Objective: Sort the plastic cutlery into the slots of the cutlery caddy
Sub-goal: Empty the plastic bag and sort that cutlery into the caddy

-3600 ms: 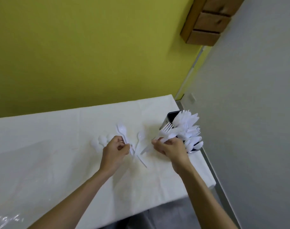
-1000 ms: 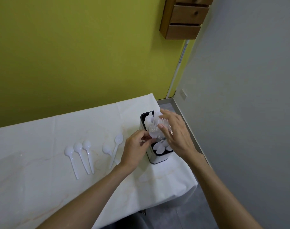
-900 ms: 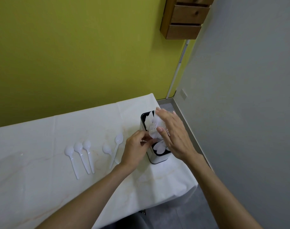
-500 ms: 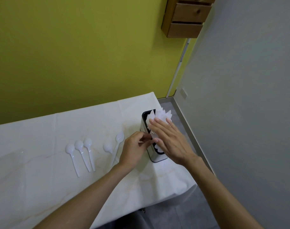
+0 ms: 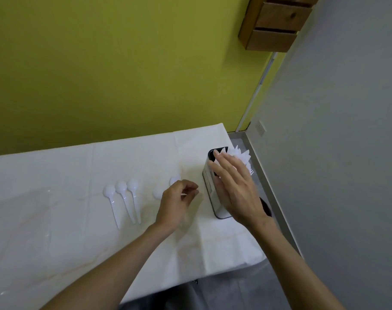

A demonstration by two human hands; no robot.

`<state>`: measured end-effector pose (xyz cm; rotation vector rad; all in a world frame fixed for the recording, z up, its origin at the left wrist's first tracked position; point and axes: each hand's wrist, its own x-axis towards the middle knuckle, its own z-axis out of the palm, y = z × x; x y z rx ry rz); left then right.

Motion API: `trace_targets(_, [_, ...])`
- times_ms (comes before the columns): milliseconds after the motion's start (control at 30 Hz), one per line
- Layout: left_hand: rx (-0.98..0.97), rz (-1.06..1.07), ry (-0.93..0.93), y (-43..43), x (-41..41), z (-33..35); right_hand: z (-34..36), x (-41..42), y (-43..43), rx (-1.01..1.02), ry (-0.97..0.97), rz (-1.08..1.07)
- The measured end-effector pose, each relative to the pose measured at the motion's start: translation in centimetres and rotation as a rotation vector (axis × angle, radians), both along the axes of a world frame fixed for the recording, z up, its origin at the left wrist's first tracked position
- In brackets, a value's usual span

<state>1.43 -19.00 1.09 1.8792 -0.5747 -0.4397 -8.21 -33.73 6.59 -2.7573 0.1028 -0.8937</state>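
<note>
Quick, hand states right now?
Left hand: fingers curled; grip cannot be told.
Right hand: open, fingers straight over cutlery in the caddy.

The spoons [image 5: 121,186] are smooth, glossy white plastic, like the cutlery [image 5: 243,156] in the caddy [image 5: 209,183], whose side looks like brushed metal. The white table covering [image 5: 56,220] is creased with a faint sheen. The drawer unit [image 5: 277,23] is matt brown wood

Bare left forearm [image 5: 114,262], bare right forearm [image 5: 289,260]
</note>
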Motion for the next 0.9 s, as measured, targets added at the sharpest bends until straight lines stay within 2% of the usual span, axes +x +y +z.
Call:
trace_targets(33, [0.012,0.027,-0.001,0.8,0.4,-0.3,-0.1,0.7,1.2,0.026,-0.032,0.017])
trace_targets(100, [0.068,0.065,-0.012,2.7,1.2,-1.2,-1.4,1.9,3.9,0.085,0.030,0.031])
trace_targets(167, [0.137,0.137,0.009,4.8,1.9,-2.1,-3.8,2.8,5.9,0.204,0.250,-0.026])
trace_targets(233, [0.208,0.281,0.039,7.8,2.8,-3.2,-6.4,4.2,7.2,0.416,0.512,-0.127])
trace_targets(333, [0.362,0.487,0.060,12.0,4.6,-4.9,-9.1,6.0,8.1,0.563,0.706,-0.332])
trace_targets(500, [0.581,0.633,0.249,15.3,7.8,-7.2,-11.3,9.2,9.7,0.696,0.748,-0.517])
trace_targets(600, [0.553,0.593,0.262,14.8,9.0,-7.3,-11.6,10.7,9.9,0.808,0.750,-0.568])
trace_targets(733, [0.523,0.497,0.224,13.3,10.4,-7.2,-10.7,10.7,10.1,0.853,0.744,-0.618])
trace_targets(900, [0.533,0.358,0.139,11.2,9.4,-6.5,-10.1,8.3,11.1,0.630,0.681,-0.521])
